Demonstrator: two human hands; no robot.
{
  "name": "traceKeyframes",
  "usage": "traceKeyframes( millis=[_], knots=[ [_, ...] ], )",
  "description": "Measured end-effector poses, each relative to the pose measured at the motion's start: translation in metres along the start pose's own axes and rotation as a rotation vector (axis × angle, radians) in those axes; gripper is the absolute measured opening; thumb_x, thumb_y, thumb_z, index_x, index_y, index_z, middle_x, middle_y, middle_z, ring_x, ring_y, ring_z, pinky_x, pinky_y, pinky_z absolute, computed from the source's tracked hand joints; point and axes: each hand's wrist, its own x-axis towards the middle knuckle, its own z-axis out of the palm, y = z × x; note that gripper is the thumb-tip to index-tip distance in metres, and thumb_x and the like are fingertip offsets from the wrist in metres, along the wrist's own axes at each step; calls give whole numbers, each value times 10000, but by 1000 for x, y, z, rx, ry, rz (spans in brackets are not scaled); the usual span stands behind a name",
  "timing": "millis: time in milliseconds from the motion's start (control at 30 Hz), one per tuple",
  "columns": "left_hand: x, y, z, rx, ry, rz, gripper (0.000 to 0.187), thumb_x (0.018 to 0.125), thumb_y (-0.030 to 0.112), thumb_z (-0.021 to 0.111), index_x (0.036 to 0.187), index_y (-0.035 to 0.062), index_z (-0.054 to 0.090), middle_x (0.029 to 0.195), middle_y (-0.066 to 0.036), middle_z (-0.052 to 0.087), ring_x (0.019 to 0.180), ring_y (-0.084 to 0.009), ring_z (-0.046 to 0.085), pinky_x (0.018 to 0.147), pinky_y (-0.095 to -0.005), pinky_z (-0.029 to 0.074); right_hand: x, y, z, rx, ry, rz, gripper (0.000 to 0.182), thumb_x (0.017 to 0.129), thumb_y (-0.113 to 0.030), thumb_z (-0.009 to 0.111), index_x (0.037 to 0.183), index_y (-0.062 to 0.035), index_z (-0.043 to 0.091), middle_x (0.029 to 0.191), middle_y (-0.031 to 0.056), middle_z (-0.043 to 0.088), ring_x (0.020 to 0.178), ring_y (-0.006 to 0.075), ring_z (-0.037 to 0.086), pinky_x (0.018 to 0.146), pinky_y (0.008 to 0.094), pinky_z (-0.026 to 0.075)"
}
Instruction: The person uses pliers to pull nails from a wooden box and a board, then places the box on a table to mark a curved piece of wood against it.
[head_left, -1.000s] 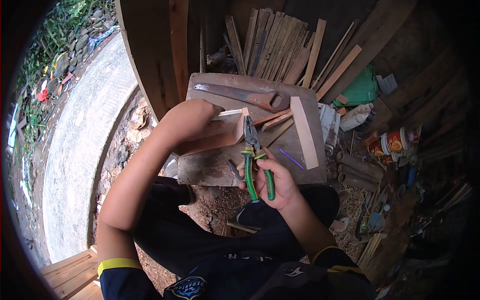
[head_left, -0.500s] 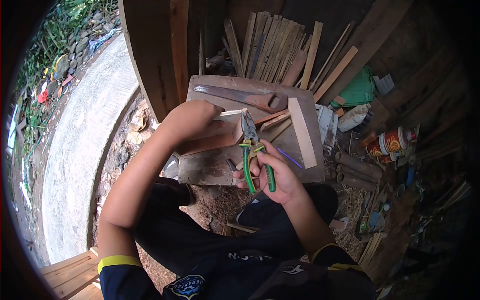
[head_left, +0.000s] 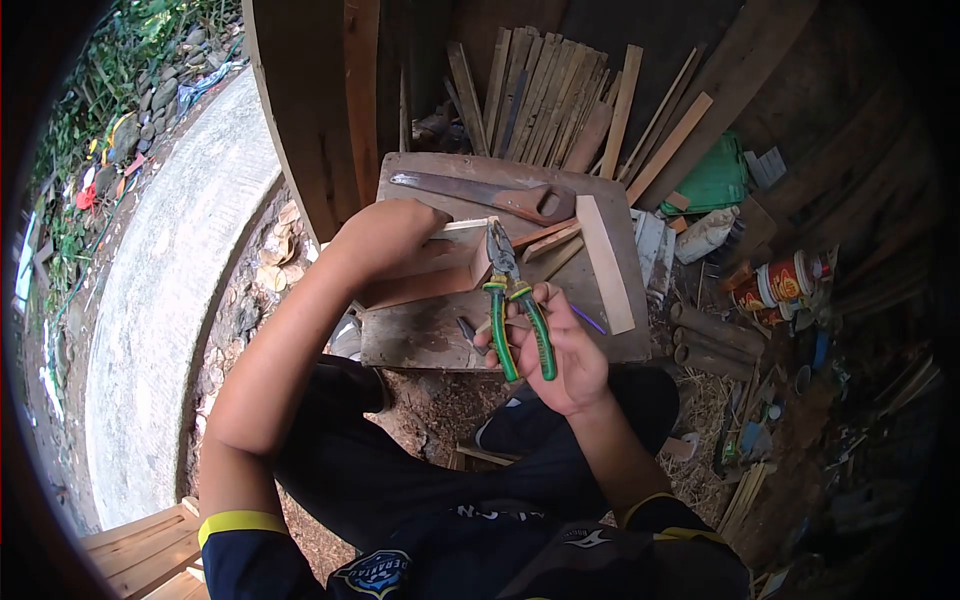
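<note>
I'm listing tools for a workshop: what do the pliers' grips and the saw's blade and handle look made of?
Pliers' grips: probably plastic or rubber, smooth, bright green with yellow trim.
Saw blade: metal, likely steel, apparently rusted, being dull grey-brown.
Saw handle: probably wood, worn matt, judging by its reddish-brown colour.

Dim at right, over littered ground (head_left: 700, 488). Daylit at left, along a pale path (head_left: 160, 285) near greenery (head_left: 85, 95). Lined behind the table (head_left: 415, 342) with leaning slats (head_left: 545, 95).
</note>
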Motion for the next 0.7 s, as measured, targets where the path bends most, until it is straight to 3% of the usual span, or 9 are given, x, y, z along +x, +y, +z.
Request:
traceKeyframes(
  millis=[67, 133, 233, 367, 500, 533, 567, 633, 700],
  knots=[
    [-1, 2, -1, 1, 3, -9, 410, 978, 389, 688, 939, -17, 730, 878, -253, 720, 878, -452, 710, 806, -518, 562, -6, 7, 4, -60, -40, -52, 641, 935, -217, 644, 1503, -96, 372, 1430, 168, 517, 1301, 487, 587, 1035, 521, 527],
    [-2, 3, -2, -24, 17, -26, 408, 976, 389, 697, 934, -15, 735, 881, -254, 721, 879, -452, 711, 809, -516, 563, -12, 15, 5, -254, -118, -243, 979, 862, -101, 771, 1654, -52, 198, 1555, 161, 424, 1440, 469, 503, 1142, 512, 464],
    [-1, 1, 2, -10, 24, 0, 405, 980, 387, 696, 946, -15, 733, 885, -256, 720, 885, -452, 711, 811, -514, 563, -15, 20, -5, -445, -105, -218, 1206, 798, 29, 831, 1696, -18, 28, 1623, 151, 351, 1505, 423, 450, 1184, 491, 423],
    [0, 4, 2, -10, 27, 9, 400, 984, 381, 693, 963, -17, 731, 892, -257, 721, 889, -452, 712, 814, -515, 564, -10, 42, -32, -801, -4, -373, 1140, 810, 79, 840, 1675, -16, 104, 1540, 189, 456, 1350, 380, 622, 1117, 451, 530],
    [-1, 7, -1, 11, -4, -10, 400, 985, 380, 694, 979, -18, 730, 915, -256, 726, 908, -452, 711, 823, -513, 564, 10, 43, -38, -1221, 55, -776, 806, 777, -25, 916, 1451, -11, 473, 1222, 137, 581, 1033, 257, 740, 1012, 377, 600],
    [-1, 8, -2, 7, -10, -22, 397, 985, 376, 694, 981, -20, 731, 924, -255, 728, 917, -452, 711, 829, -512, 564, 15, 49, -41, -1168, 156, -824, 698, 729, -188, 971, 1295, -28, 595, 1169, 154, 578, 908, 249, 699, 876, 369, 608],
    [0, 7, -1, 8, -10, -15, 397, 985, 376, 694, 981, -20, 731, 924, -255, 728, 917, -452, 711, 829, -512, 564, 15, 45, -43, -1172, 161, -829, 698, 729, -188, 971, 1295, -28, 595, 1169, 154, 578, 908, 249, 699, 876, 369, 608],
    [1, 4, 2, -1, 2, -20, 396, 985, 366, 695, 980, -28, 729, 938, -257, 731, 933, -451, 710, 846, -507, 563, 17, 24, -25, -1658, 204, -1038, 607, 726, -312, 952, 1204, -67, 670, 1157, 144, 584, 944, 280, 667, 825, 400, 545],
    [2, 2, 4, -11, -1, -14, 396, 984, 363, 696, 984, -31, 730, 941, -260, 731, 936, -451, 710, 854, -505, 562, 23, 8, -7, -1704, 197, -1156, 578, 716, -346, 944, 1168, -87, 693, 1166, 135, 595, 977, 290, 652, 840, 414, 519]
  ],
)
